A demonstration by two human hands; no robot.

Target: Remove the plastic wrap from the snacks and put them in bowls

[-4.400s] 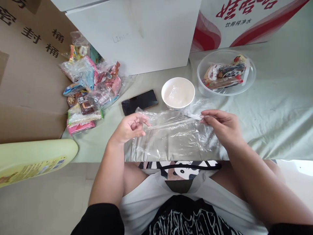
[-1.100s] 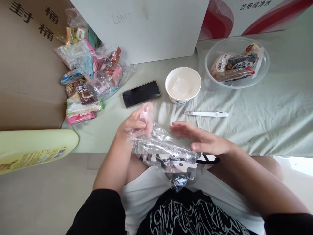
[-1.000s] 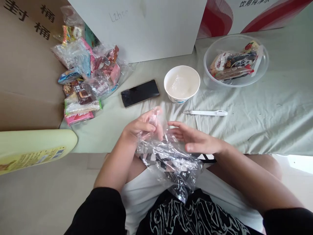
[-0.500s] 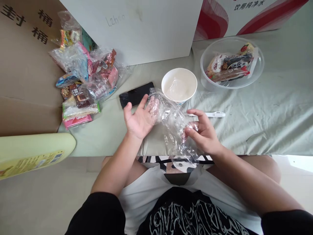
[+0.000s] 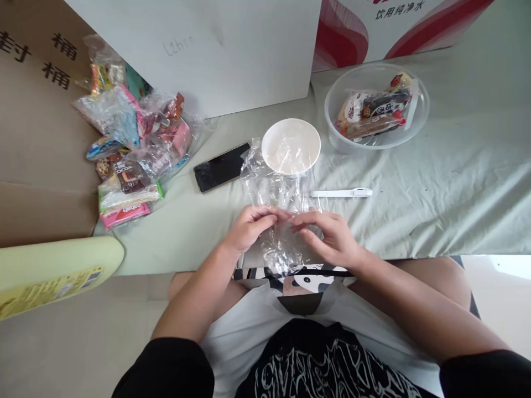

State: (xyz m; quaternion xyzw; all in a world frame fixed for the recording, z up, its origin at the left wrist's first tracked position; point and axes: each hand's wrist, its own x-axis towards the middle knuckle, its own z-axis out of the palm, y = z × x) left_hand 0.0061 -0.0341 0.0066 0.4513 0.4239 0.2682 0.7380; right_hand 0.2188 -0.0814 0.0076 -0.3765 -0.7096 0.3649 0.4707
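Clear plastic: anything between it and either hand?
Nothing visible: the left hand and right hand both have fingertips at the clear plastic. The white bowl and white pen-like tool lie beyond the hands, not between.

Top edge cut off white box (image 5: 249,55), red-and-white box (image 5: 381,38); left edge, cardboard box (image 5: 33,138), yellow-green bottle (image 5: 62,251). Print on label (image 5: 53,293) was too small to read. Clear bag (image 5: 277,190) veiled tip of white tool (image 5: 344,193).
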